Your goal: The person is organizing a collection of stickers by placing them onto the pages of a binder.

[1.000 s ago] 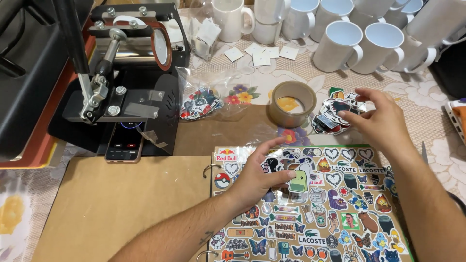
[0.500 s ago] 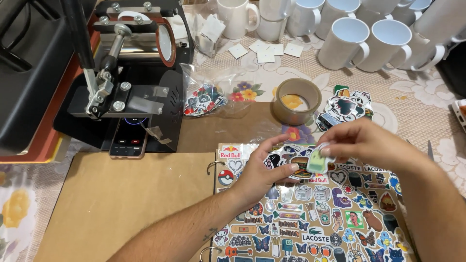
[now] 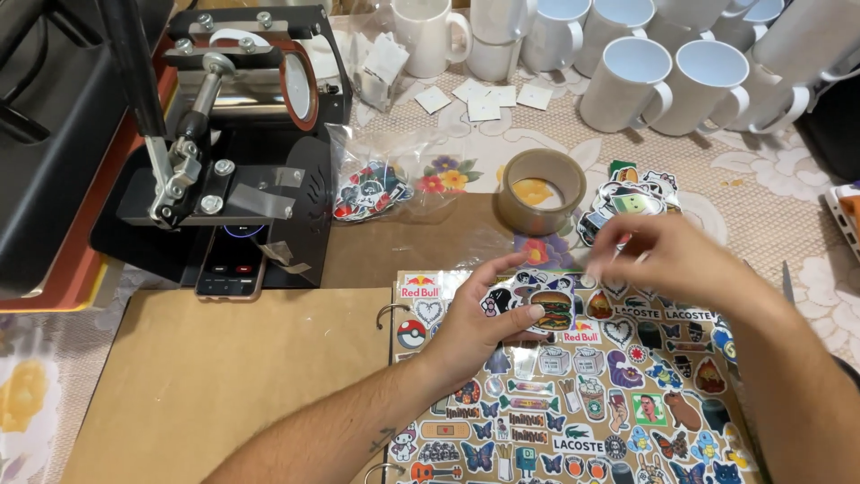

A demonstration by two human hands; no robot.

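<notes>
The person's left hand (image 3: 479, 318) lay flat, fingers spread and holding nothing, on the upper left part of a sticker sheet (image 3: 573, 385) in a ring binder, its thumb beside a burger sticker (image 3: 553, 309). The right hand (image 3: 667, 260) hovered just above the sheet's top edge, blurred, its fingertips drawn together; I could not tell whether they pinched anything. The two hands were near each other but apart. Just beyond the right hand sat a loose pile of cut stickers (image 3: 627, 197), and beside that, past the left hand's fingertips, a roll of brown tape (image 3: 540, 190) stood on the surface (image 3: 788, 197). Farther off from the left hand a clear bag of stickers (image 3: 376, 188) lay against a black mug press (image 3: 233, 134), with a phone (image 3: 231, 263) at its foot. White mugs (image 3: 627, 76) stood in a group well beyond both hands.
</notes>
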